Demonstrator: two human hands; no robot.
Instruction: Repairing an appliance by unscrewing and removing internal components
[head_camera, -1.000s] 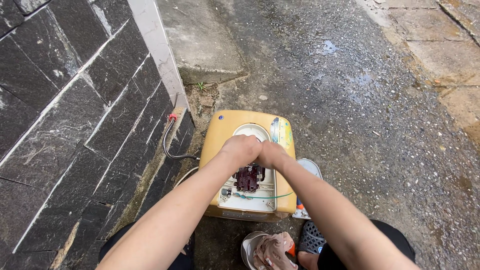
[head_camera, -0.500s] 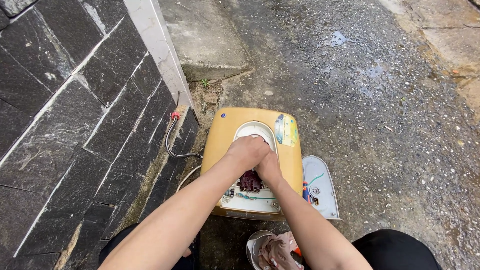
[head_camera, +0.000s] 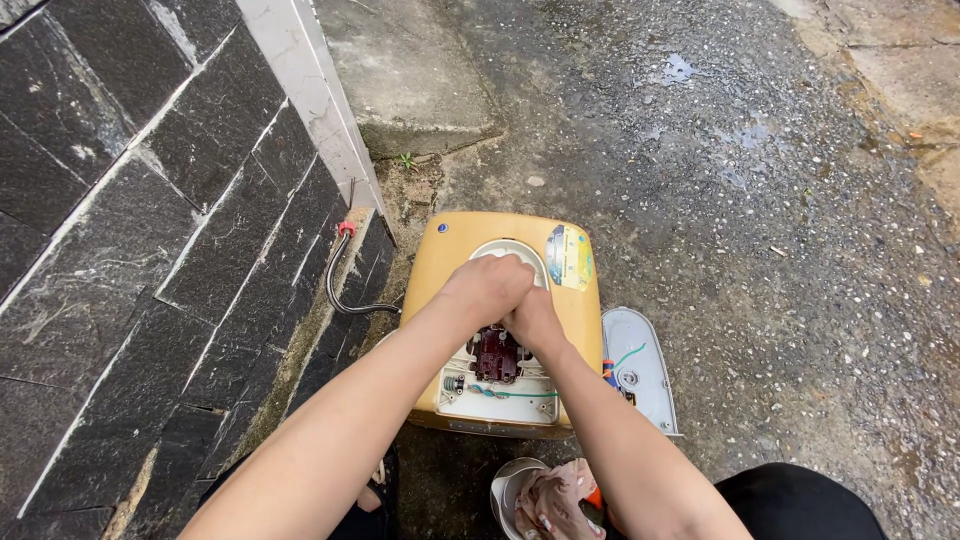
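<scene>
Yellow plastic forms the casing of a squat appliance lying on wet, gravelly ground at the centre of the frame. Its white inner panel is exposed at the lower end, with a dark red component and thin green wiring showing there. Both forearms reach in from the bottom edge and meet over the middle of the casing. The left hand is curled, knuckles up, pressed down on the round white part of the casing; the right hand sits just below and against it, fingers tucked under. What the fingers grip cannot be told, since the hands cover it.

Just right of the casing lies a grey-white cover plate, flat on the ground, with a small green wire on it. A black hose with a red fitting curves from the casing's left side up toward the wall. That wall, of dark stone tiles, fills the left of the frame, with a pale concrete post at its edge. At the bottom centre sits a white bowl holding a pinkish rag. A small puddle glints at the upper right.
</scene>
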